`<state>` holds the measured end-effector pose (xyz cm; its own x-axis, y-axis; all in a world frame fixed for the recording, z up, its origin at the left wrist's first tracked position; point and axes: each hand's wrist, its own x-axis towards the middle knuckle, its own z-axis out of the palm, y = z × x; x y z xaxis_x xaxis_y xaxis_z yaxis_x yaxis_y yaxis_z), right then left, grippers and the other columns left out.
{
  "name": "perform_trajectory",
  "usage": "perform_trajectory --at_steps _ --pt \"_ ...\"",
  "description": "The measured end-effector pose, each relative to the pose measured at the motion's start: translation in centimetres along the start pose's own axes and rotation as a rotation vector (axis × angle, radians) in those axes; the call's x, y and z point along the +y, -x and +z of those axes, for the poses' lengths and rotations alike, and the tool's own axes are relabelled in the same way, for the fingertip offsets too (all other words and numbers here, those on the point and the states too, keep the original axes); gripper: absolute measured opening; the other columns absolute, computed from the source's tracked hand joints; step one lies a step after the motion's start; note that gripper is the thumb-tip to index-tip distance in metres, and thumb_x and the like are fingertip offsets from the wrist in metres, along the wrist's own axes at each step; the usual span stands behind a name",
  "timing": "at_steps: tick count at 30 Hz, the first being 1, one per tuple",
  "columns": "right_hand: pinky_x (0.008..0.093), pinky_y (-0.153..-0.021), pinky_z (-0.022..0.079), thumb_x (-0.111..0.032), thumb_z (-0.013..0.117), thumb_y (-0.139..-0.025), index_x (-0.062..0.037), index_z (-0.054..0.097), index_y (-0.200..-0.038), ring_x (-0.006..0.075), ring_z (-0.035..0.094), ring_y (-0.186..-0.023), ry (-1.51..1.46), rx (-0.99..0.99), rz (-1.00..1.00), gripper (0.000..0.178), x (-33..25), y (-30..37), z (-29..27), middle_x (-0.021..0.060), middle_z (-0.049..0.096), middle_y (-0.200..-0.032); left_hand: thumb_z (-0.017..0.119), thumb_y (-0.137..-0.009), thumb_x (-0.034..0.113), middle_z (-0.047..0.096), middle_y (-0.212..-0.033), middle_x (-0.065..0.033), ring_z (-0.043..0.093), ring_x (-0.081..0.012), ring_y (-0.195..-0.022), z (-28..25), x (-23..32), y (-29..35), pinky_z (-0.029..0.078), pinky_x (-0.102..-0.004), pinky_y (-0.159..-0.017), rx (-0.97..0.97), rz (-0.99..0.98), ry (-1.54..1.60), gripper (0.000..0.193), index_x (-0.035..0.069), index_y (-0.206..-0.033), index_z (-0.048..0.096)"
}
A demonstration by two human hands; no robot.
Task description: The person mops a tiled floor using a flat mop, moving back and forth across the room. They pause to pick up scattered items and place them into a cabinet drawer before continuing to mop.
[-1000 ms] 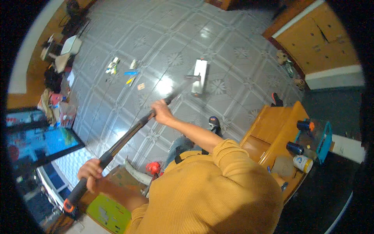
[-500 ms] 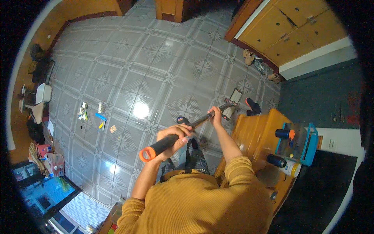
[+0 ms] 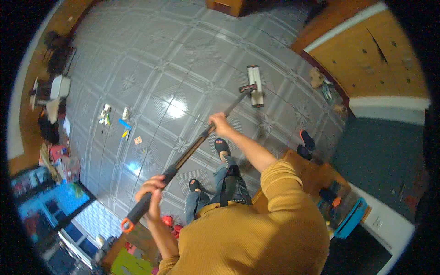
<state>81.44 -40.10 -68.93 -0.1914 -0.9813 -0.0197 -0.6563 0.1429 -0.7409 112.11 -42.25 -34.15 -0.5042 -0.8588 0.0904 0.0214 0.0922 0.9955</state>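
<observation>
A mop (image 3: 195, 145) with a long dark handle slants from the lower left up to a pale, flat rectangular head (image 3: 255, 87) on the floor tiles. My left hand (image 3: 151, 191) is wrapped round the black grip near the orange-ringed end. Farther up the pole, my right hand (image 3: 220, 123) is closed round the shaft, its arm stretched forward. Both my feet, in dark slippers (image 3: 222, 145), stand below the handle.
Small items, among them a blue and yellow tool (image 3: 124, 128), lie on the tiles at left. Dark shoes (image 3: 306, 143) are near a wooden cabinet (image 3: 302, 174) at right. More footwear (image 3: 323, 85) lines the cupboards. A white basin (image 3: 60, 87) stands far left.
The mop head has moved from beside the wooden cabinet forward and left onto the open tiles. My left hand has dropped down and left; my right hand has reached up and left.
</observation>
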Motion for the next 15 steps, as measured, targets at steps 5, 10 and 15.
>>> perform_trajectory --at_steps 5,10,15 --pt "0.0420 -0.078 0.041 -0.005 0.076 -0.056 -0.0112 0.059 -0.081 0.0336 0.051 -0.092 -0.239 -0.178 -0.255 0.031 -17.6 -2.6 12.2 0.0101 0.058 -0.085 0.057 -0.080 0.011 0.059 -0.076 -0.0161 0.060 -0.0309 -0.085 -6.2 10.5 8.1 0.044 -0.0479 -0.089 0.501 0.111 -0.229 0.013 0.000 -0.075 0.051" --pt "0.0421 -0.075 0.041 0.001 0.070 -0.059 -0.0093 0.058 -0.081 0.0348 0.051 -0.090 -0.534 -0.395 -0.579 0.027 -30.9 -2.5 20.5 0.0114 0.057 -0.084 0.061 -0.077 0.012 0.059 -0.072 -0.0146 0.061 -0.0300 -0.078 -7.1 14.8 12.9 0.047 -0.0449 -0.084 0.571 0.209 -0.556 0.016 0.001 -0.071 0.052" --pt "0.0438 -0.076 0.042 -0.001 0.070 -0.063 -0.0058 0.055 -0.083 0.0360 0.051 -0.088 -0.485 -0.486 -0.629 0.025 -38.7 -1.3 21.4 0.0127 0.057 -0.086 0.066 -0.077 0.018 0.059 -0.068 -0.0108 0.061 -0.0286 -0.074 -8.5 15.8 18.3 0.047 -0.0439 -0.079 0.780 0.253 -0.589 0.022 0.004 -0.071 0.051"
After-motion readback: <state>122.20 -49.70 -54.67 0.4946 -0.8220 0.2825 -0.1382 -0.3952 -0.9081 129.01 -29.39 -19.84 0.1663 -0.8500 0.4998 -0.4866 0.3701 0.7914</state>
